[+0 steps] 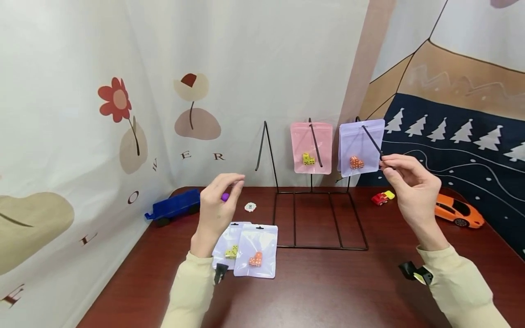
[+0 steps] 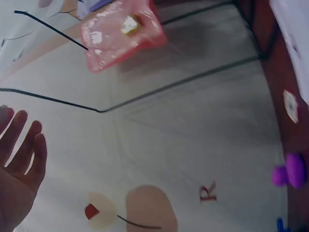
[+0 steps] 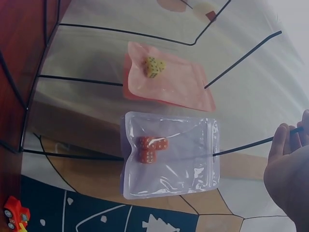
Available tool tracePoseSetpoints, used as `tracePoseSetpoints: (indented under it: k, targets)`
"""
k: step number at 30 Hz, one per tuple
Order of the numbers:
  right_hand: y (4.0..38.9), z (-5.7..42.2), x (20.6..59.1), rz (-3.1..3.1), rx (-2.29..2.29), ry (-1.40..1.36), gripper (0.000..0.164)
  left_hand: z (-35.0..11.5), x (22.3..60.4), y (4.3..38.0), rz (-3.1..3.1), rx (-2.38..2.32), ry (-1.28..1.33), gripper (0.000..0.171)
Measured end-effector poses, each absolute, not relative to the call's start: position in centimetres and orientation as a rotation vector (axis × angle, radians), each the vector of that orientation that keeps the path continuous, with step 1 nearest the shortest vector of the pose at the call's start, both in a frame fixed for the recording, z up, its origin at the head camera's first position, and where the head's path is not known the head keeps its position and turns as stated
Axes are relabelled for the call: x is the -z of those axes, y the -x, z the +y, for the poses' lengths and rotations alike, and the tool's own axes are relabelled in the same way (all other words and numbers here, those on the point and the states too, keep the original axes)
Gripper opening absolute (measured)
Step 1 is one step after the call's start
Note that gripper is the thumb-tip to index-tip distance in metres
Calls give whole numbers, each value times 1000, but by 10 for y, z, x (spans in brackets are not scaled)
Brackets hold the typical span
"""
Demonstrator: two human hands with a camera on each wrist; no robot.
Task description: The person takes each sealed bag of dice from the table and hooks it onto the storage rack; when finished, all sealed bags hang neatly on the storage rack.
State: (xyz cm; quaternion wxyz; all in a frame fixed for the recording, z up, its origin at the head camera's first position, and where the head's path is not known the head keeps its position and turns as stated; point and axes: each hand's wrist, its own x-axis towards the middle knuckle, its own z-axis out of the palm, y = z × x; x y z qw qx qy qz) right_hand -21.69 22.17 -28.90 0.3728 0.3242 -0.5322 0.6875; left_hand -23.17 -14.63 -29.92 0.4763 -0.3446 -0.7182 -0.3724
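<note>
At the right, my right hand [image 1: 414, 184] pinches the front end of a black wire rack's right hook [image 3: 251, 145]. From that hook hangs a lilac zip bag [image 1: 371, 136] with orange dice [image 3: 148, 150] in it, another lilac bag edge showing behind. A pink zip bag [image 1: 301, 136] with yellow dice [image 1: 308, 159] hangs on the middle hook. Raised over the table, my left hand [image 1: 217, 207] holds nothing, its fingers loosely bent. Below it, two lilac zip bags lie overlapping: the front bag [image 1: 256, 243] contains orange dice, the rear bag [image 1: 221, 239] yellow-green dice.
The rack's base [image 1: 320, 247] rests on the brown table [image 1: 328, 291]. A blue toy truck [image 1: 176, 205], a purple object [image 2: 294, 170] and a white chip [image 1: 250, 207] are at the left. An orange toy car [image 1: 461, 210] and a small red-yellow toy vehicle [image 1: 382, 198] stand at the right.
</note>
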Motion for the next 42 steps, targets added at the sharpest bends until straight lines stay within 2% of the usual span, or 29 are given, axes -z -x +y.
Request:
tracePoseSetpoints:
  k: [9, 18, 32, 42]
  targets:
    - [213, 219, 286, -1383, -1732, -807, 23, -190, 336, 226, -2309, 729, 758, 12]
    - [211, 218, 283, -1420, -1699, -816, 23, -227, 381, 221, -2782, 639, 474, 10]
    - [210, 218, 283, -1438, -1672, -799, 23, -244, 396, 212, -3094, 672, 116, 11]
    - [208, 217, 282, -1432, -1674, -797, 22, -235, 401, 214, -3066, 1070, 57, 13]
